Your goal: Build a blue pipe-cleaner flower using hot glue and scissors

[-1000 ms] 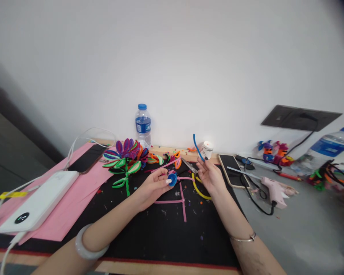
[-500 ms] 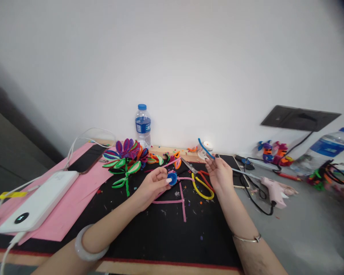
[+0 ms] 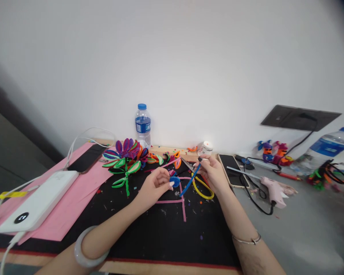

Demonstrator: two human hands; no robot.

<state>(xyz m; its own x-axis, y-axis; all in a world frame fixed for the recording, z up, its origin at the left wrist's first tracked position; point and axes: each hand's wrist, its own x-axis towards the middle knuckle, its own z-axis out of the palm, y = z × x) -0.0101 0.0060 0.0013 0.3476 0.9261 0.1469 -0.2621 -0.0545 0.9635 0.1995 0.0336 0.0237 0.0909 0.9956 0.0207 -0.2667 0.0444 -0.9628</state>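
Note:
Pinched in my left hand is a small blue coil that looks wound from pipe cleaner. My right hand grips a blue pipe cleaner near its upper end, and the strip slants down to the left beside the coil. I cannot tell whether strip and coil are joined. Pink pipe cleaners lie crossed on the black mat below. Scissors rest behind my hands, partly covered by the right one. A yellow loop, perhaps one of their handles, lies under the right wrist.
Pipe cleaner flowers are heaped back left, before a water bottle. Pink sheets carry a power bank and a phone. To the right are another phone, a pink glue gun with its cord, and a paper cup.
My right hand has moved left and turned inward. The blue strip in it has swung from pointing up and left to hanging down toward the coil, which has tilted in my left hand.

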